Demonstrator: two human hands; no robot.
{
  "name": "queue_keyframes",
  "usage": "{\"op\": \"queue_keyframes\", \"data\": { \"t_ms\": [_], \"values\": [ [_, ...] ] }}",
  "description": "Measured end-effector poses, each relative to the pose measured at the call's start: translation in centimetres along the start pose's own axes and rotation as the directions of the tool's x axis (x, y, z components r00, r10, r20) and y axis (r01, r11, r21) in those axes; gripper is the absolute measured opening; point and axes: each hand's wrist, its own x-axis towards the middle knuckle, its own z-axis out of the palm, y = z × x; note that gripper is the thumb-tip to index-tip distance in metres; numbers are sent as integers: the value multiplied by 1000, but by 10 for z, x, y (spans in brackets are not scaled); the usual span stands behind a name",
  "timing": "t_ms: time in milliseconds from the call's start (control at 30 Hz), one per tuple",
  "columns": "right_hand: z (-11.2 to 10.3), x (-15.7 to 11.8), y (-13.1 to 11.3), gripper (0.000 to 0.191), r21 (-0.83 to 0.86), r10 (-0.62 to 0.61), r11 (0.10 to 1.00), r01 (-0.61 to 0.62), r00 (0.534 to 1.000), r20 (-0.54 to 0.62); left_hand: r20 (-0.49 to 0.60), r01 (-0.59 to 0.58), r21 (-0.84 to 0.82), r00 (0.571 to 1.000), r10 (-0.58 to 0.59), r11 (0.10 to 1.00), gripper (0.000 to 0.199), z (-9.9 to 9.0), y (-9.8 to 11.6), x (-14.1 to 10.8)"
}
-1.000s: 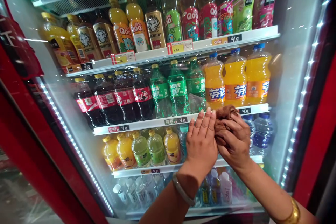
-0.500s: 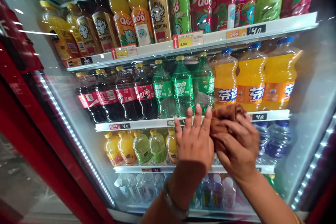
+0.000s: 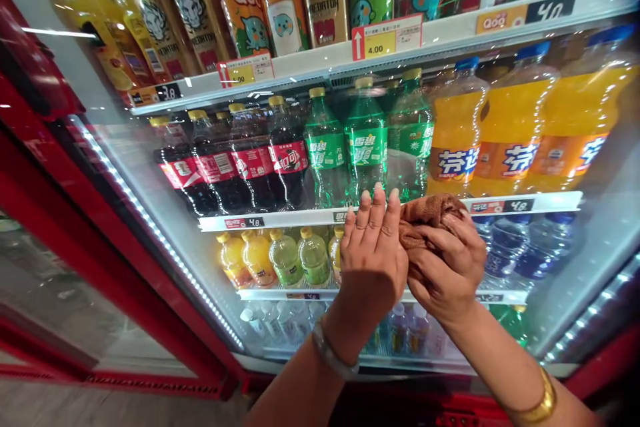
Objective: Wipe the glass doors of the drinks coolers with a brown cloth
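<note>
My left hand (image 3: 374,250) lies flat and open, fingers stretched upward, before the white shelf edge (image 3: 280,219) below the green soda bottles (image 3: 367,147). A pale bangle circles its wrist. Right beside it, my right hand (image 3: 450,263) grips a bunched brown cloth (image 3: 434,210), its fingers curled over the fabric. The cloth overlaps the shelf edge beneath the orange soda bottles (image 3: 456,133). On my right forearm sits a gold bangle (image 3: 543,400). White streaks of reflected light suggest glass between my hands and the bottles; whether both hands touch it I cannot tell.
A lit drinks cooler with a red frame (image 3: 150,307) surrounds the shelves. Cola bottles (image 3: 250,167) stand left of the green ones, and small juice bottles (image 3: 286,259) are one shelf lower. Price tags line the shelf edges. Grey floor (image 3: 125,403) shows at lower left.
The view has tipped down and come closer, so the shelves look higher and larger. My hands have shifted slightly left along the shelf edge, the cloth still gripped. The gold bangle has come into view.
</note>
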Motion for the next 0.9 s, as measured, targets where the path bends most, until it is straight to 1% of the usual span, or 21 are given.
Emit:
{"op": "queue_keyframes", "data": {
  "t_ms": [100,200,267,333,400,533,600,667,767,833,900],
  "values": [
    [-2,5,9,17,-12,-53,999,53,998,26,-8,-29,0,1000,29,1000,79,2,-2,-1],
    [-6,-3,13,17,-3,-91,996,91,995,36,-54,-28,9,998,28,1000,77,8,2,-3],
    [-7,-10,11,17,3,-77,997,76,996,34,-82,-23,21,996,25,1000,76,12,4,-3],
    [-5,-13,9,19,-8,-37,999,37,999,11,-90,-26,43,995,29,999,75,13,5,-3],
    [-3,-9,8,19,-18,-22,1000,21,1000,-12,-74,-34,57,997,38,998,76,12,4,-3],
    [-1,3,11,17,-36,-67,997,67,998,7,-48,-54,57,997,56,997,75,10,0,-3],
    [-1,2,13,18,-64,-68,996,67,998,-4,-42,-54,75,997,58,996,77,12,0,-3],
    [0,-6,11,19,-72,-56,996,53,998,-33,-25,-61,98,998,64,993,79,14,0,-3],
    [4,-15,5,17,-72,-11,997,5,997,-78,-14,-78,115,997,80,990,78,14,1,-3],
    [6,-12,2,14,-82,18,996,-26,995,-101,-19,-80,114,996,82,990,74,11,-1,-2],
    [6,-3,3,13,-83,-7,997,0,996,-84,-19,-95,98,995,97,991,69,4,-3,0]
  ]
}}
